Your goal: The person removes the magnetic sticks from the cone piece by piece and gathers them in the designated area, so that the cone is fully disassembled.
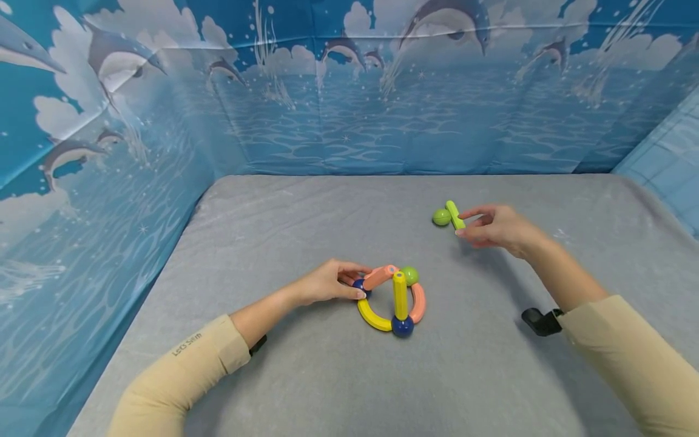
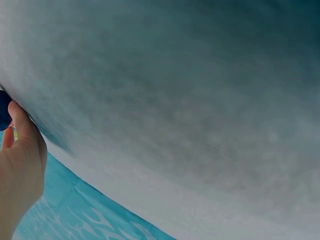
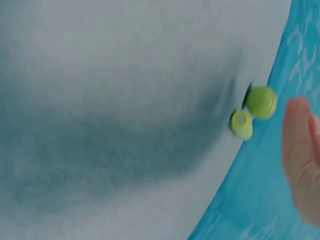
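Note:
My left hand point(image 1: 323, 283) pinches a dark blue ball point(image 1: 358, 284) at the left of a ring built from magnetic sticks and balls. In the left wrist view, that blue ball point(image 2: 4, 111) shows at the left edge by the fingertips. The ring has a curved yellow stick point(image 1: 374, 318), a curved salmon stick point(image 1: 418, 301), a second blue ball point(image 1: 402, 328) in front and a green ball point(image 1: 409, 276) behind. A straight yellow stick point(image 1: 401, 297) and a salmon stick point(image 1: 379, 278) slant upward from it. My right hand point(image 1: 498, 229), fingers slightly bent, hovers beside a light green stick point(image 1: 452, 211).
A green ball point(image 1: 441, 217) lies against the left side of the green stick, toward the back of the grey cloth-covered table point(image 1: 306, 218). A blue curtain point(image 1: 349, 133) printed with dolphins hangs behind the table and along its left side.

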{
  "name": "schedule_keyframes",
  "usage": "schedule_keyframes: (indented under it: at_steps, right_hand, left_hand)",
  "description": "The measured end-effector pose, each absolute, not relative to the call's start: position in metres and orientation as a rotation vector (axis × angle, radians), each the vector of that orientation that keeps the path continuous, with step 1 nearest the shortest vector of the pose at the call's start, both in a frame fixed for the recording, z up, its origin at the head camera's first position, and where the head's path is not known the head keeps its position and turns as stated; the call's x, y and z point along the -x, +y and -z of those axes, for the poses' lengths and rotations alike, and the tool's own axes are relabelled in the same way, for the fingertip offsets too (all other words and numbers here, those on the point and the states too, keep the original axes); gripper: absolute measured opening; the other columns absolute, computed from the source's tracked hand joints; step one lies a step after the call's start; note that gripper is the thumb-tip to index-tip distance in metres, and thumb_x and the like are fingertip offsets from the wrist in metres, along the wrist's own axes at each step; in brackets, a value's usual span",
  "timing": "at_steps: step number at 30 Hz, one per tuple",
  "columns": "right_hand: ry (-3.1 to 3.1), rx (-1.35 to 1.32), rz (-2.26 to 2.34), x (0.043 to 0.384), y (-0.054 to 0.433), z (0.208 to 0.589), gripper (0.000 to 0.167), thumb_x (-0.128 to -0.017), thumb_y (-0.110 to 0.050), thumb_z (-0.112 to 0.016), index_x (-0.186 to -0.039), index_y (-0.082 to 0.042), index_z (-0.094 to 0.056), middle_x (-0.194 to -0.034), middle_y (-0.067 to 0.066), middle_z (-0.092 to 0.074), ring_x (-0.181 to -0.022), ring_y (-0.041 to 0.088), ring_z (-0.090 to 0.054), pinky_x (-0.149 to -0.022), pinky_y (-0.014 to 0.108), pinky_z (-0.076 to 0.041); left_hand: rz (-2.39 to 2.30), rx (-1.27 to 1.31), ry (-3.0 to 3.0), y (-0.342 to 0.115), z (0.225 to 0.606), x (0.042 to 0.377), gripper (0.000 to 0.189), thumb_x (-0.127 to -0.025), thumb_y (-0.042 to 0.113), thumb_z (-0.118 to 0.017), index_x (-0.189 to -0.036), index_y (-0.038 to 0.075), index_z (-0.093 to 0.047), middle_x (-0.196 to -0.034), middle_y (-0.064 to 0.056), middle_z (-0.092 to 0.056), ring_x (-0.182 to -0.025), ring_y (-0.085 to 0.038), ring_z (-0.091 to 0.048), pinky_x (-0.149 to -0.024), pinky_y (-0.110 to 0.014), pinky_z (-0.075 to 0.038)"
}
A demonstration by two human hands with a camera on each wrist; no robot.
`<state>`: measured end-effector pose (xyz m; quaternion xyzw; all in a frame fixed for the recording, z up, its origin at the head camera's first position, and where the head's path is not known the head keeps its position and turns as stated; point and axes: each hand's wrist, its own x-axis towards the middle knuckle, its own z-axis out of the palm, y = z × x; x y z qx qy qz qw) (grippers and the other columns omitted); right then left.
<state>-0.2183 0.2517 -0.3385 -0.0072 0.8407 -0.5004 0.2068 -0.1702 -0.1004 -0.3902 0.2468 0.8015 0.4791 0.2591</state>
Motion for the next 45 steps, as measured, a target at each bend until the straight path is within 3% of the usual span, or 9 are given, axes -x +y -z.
schedule_keyframes:
  at_steps: [7, 15, 22, 32, 41, 45]
  right_hand:
    - [2.244, 0.271, 1.484, 0.191, 0.230, 0.340, 0.060, -0.083, -0.018, -0.072, -0.131, 0.005, -0.042, -0.106, 0.014, -0.055, -0.093, 0.026, -0.061, -0.081, 0.040, -0.051]
    - [2.049, 0.507, 1.494, 0.164, 0.201, 0.350, 0.052, -0.080, -0.008, -0.073, -0.122, 0.009, -0.048, -0.108, 0.025, -0.054, -0.089, 0.022, -0.061, -0.075, 0.033, -0.052]
    - [1.980, 0.639, 1.434, 0.146, 0.178, 0.362, 0.045, -0.077, -0.009, -0.076, -0.115, 0.003, -0.056, -0.099, 0.015, -0.062, -0.089, 0.026, -0.062, -0.076, 0.033, -0.051]
    - [2.002, 0.791, 1.385, 0.136, 0.163, 0.370, 0.042, -0.078, -0.007, -0.075, -0.113, 0.008, -0.059, -0.094, 0.015, -0.067, -0.080, 0.023, -0.064, -0.067, 0.031, -0.054]
    - [2.116, 0.813, 1.366, 0.131, 0.159, 0.375, 0.030, -0.076, -0.008, -0.076, -0.100, 0.005, -0.062, -0.081, 0.006, -0.066, -0.069, 0.019, -0.060, -0.061, 0.028, -0.051]
    - [2.140, 0.793, 1.369, 0.131, 0.158, 0.377, 0.028, -0.076, -0.009, -0.076, -0.097, 0.003, -0.061, -0.081, 0.005, -0.065, -0.072, 0.021, -0.062, -0.062, 0.028, -0.052]
  left_hand:
    - [-1.284, -0.666, 2.175, -0.100, 0.388, 0.170, 0.048, -0.084, 0.010, -0.070, -0.129, 0.003, -0.056, -0.112, -0.011, -0.060, -0.096, -0.017, -0.056, -0.084, -0.026, -0.047]
    - [-1.285, -0.665, 2.173, -0.100, 0.388, 0.169, 0.048, -0.084, 0.010, -0.070, -0.129, 0.002, -0.055, -0.111, -0.012, -0.060, -0.095, -0.017, -0.056, -0.084, -0.026, -0.047]
    - [-1.291, -0.651, 2.171, -0.100, 0.387, 0.168, 0.048, -0.084, 0.010, -0.070, -0.129, 0.003, -0.055, -0.112, -0.011, -0.060, -0.096, -0.017, -0.056, -0.084, -0.027, -0.047]
    - [-1.294, -0.660, 2.173, -0.100, 0.388, 0.168, 0.048, -0.084, 0.010, -0.070, -0.129, 0.004, -0.055, -0.112, -0.010, -0.059, -0.097, -0.017, -0.055, -0.084, -0.027, -0.047]
    - [-1.292, -0.642, 2.182, -0.099, 0.391, 0.169, 0.049, -0.084, 0.008, -0.070, -0.130, 0.006, -0.055, -0.112, -0.009, -0.060, -0.097, -0.018, -0.056, -0.084, -0.027, -0.047]
    - [-1.284, -0.643, 2.192, -0.099, 0.392, 0.169, 0.049, -0.083, 0.009, -0.071, -0.130, 0.007, -0.056, -0.112, -0.008, -0.060, -0.098, -0.017, -0.055, -0.084, -0.027, -0.047]
